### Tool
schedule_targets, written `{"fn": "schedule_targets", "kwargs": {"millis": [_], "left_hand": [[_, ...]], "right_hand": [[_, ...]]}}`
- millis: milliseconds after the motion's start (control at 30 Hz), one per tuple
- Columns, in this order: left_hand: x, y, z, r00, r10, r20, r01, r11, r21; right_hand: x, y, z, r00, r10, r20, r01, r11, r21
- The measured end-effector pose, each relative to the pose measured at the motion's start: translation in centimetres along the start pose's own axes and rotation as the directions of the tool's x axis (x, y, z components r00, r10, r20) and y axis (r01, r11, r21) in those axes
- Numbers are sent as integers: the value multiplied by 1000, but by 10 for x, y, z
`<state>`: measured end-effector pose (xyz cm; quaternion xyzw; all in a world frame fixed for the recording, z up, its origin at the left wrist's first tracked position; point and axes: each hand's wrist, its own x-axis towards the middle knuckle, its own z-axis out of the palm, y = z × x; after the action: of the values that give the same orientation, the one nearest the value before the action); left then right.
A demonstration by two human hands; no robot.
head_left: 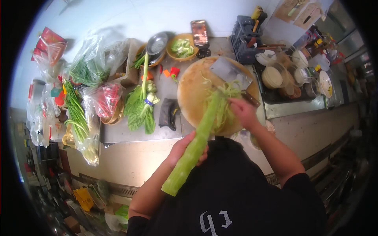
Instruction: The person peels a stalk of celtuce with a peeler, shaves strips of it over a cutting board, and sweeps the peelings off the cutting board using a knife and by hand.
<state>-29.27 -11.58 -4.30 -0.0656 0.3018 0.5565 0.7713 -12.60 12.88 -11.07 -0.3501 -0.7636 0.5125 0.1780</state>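
Note:
A long pale-green peeled stalk [197, 145] runs diagonally from above my lap to the round wooden board [191, 88]. My left hand [184, 151] is wrapped round its lower middle. At the stalk's upper end, my right hand [243, 113] is closed; whatever its fingers hold is too small to make out. Thin green peelings [225, 114] lie on the board beside and under the stalk. A cleaver [231, 73] with a wide blade rests on the board beyond my hands, its dark handle near my right hand.
Leafy greens [138, 110], a black object [168, 114] and red pepper pieces [173, 72] lie left of the board. Behind stand a bowl of cut greens [182, 48] and a phone [200, 33]. Stacked bowls [272, 77] and a grey rack [246, 39] are at right; bagged vegetables [88, 70] at left.

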Motion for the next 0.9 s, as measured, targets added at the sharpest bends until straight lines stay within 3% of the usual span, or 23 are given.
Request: {"fn": "schedule_targets", "kwargs": {"millis": [33, 100, 133, 200, 233, 300, 333, 433, 467, 500, 533, 600, 633, 700, 733, 800, 833, 900], "left_hand": [[0, 0, 2, 1000, -15, -15, 15, 1000, 0], [-3, 1, 9, 999, -37, -26, 37, 999, 4], [-5, 0, 13, 999, -21, -42, 24, 997, 78], [-6, -1, 14, 998, -3, -56, 11, 988, 152], [-6, -1, 9, 999, -22, -40, 27, 990, 135], [-6, 0, 2, 999, -38, -25, 41, 992, 123], [-6, 0, -1, 999, -33, 17, 32, 996, 87], [-6, 1, -4, 998, -20, 53, 19, 999, 26], [-6, 1, -4, 999, -17, 48, 17, 1000, 5], [-6, 0, -4, 999, -17, 48, 17, 1000, 5], [-5, -1, -4, 999, -4, 49, 3, 1000, 25], [-5, -3, -6, 999, 13, 47, -15, 999, 44], [-4, -4, -8, 998, 26, 52, -28, 998, 50], [-3, -5, -8, 998, 37, 59, -40, 998, 57], [-3, -4, -6, 999, 33, 42, -33, 999, 4], [-2, -3, 1, 999, 26, 25, -24, 998, -49], [-1, -3, 5, 999, 38, -25, -39, 999, -14], [2, -3, 5, 996, 53, -75, -51, 998, 23]], "right_hand": [[-4, -8, 3, 1000, 1, 0, -1, 1000, 1], [-11, -19, 5, 956, -281, 85, 287, 956, -64], [-9, -14, 3, 956, -281, 82, 286, 956, -66], [3, 11, -3, 993, -71, 91, 80, 992, -97], [9, 26, -7, 993, -73, 90, 81, 992, -96], [21, 62, -14, 994, 108, 22, -95, 941, -325], [23, 80, -13, 994, 105, 23, -92, 942, -323], [20, 87, -12, 997, 11, -70, -23, 986, -166], [15, 69, -15, 949, 314, -16, -312, 948, 58], [11, 49, -15, 816, 568, 102, -574, 779, 254], [9, 40, -13, 817, 568, 103, -574, 779, 254], [4, 28, -8, 792, 596, 129, -577, 663, 476], [0, 20, -6, 792, 597, 132, -578, 663, 475], [-9, 4, -2, 893, 446, 65, -422, 776, 469], [-14, -3, 2, 892, 447, 65, -423, 775, 469], [-27, -20, 10, 980, 190, 62, -200, 921, 334], [-32, -28, 15, 980, 191, 62, -201, 921, 334], [-42, -46, 24, 955, -294, 30, 287, 947, 145]]}}
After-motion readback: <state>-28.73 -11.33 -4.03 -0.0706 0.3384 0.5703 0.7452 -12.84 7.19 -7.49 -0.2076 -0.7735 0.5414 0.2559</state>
